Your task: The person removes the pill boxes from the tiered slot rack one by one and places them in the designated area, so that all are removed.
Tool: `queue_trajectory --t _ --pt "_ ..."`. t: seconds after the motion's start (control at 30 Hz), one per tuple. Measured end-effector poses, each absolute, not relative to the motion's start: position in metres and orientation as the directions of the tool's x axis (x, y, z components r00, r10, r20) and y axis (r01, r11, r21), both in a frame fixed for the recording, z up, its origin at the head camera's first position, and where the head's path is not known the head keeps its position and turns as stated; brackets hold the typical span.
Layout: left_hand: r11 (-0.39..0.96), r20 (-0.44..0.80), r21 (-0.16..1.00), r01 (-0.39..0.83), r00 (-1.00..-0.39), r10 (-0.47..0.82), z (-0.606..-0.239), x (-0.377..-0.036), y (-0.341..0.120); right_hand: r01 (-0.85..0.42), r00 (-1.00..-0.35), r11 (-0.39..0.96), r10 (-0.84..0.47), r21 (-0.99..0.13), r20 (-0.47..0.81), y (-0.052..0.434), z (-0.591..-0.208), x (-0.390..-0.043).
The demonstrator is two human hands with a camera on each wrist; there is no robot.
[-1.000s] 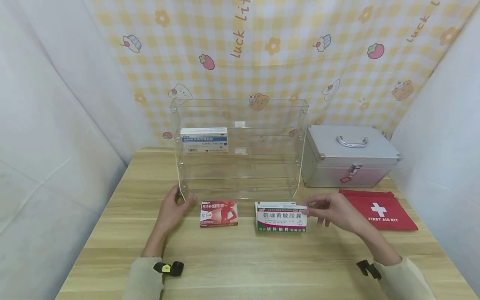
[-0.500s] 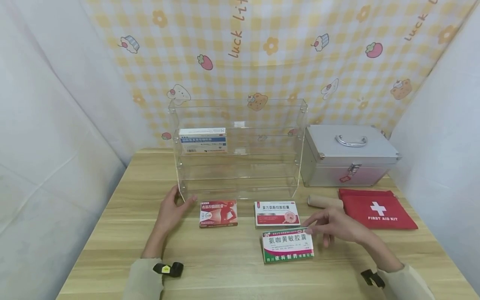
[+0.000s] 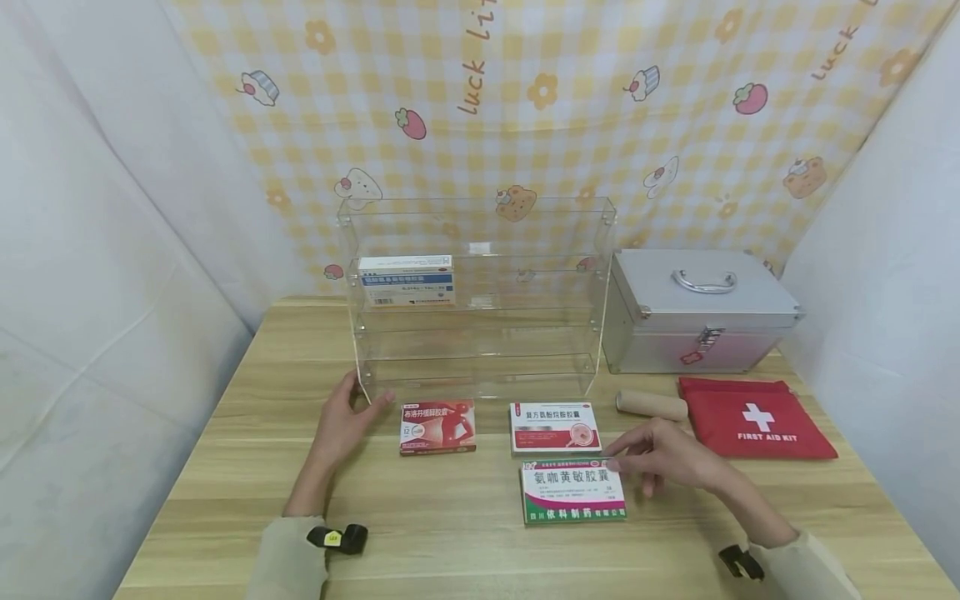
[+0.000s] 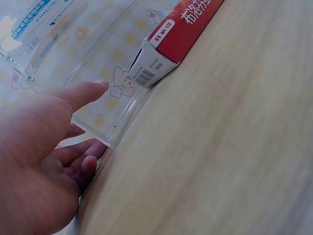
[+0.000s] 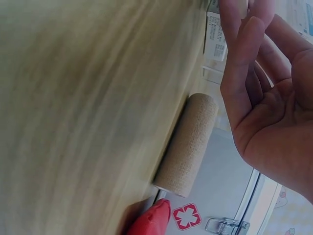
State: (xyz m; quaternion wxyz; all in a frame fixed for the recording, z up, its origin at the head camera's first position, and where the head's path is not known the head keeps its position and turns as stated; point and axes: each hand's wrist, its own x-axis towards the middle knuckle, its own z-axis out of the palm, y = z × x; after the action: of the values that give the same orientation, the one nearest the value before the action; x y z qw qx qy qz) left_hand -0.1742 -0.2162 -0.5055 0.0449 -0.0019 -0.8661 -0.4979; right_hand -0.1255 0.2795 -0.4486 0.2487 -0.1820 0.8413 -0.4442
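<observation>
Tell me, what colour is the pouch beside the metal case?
Red, with a white cross and white lettering. The pouch shows best in the head view.

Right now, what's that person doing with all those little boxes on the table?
A person sits at a wooden table with medicine boxes. Their right hand touches the corner of a green-and-white box lying flat. Their left hand rests against the corner of a clear plastic shelf rack, beside a red flat box.
</observation>
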Motion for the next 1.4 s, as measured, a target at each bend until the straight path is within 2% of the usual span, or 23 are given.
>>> queue_trajectory --t 0.63,0.87,1.17,1.4 --pt "0.515 0.058 0.857 0.028 -0.997 -0.042 -0.506 -0.174 -0.217 -0.115 -0.831 0.545 -0.51 -0.83 -0.22 0.277 -0.457 -0.124" --pt "0.516 0.055 0.856 0.028 -0.998 -0.037 -0.504 -0.175 -0.216 -0.161 -0.835 0.559 -0.516 -0.814 -0.19 0.28 -0.444 -0.124" --pt "0.504 0.054 0.863 0.03 -0.998 -0.033 -0.506 -0.176 -0.216 -0.315 -0.785 0.59 -0.602 -0.743 -0.145 0.246 -0.403 -0.149" --pt "0.495 0.067 0.868 0.043 -0.997 -0.029 -0.508 -0.176 -0.217 -0.501 -0.789 0.575 -0.61 -0.647 0.069 0.189 -0.356 -0.183"
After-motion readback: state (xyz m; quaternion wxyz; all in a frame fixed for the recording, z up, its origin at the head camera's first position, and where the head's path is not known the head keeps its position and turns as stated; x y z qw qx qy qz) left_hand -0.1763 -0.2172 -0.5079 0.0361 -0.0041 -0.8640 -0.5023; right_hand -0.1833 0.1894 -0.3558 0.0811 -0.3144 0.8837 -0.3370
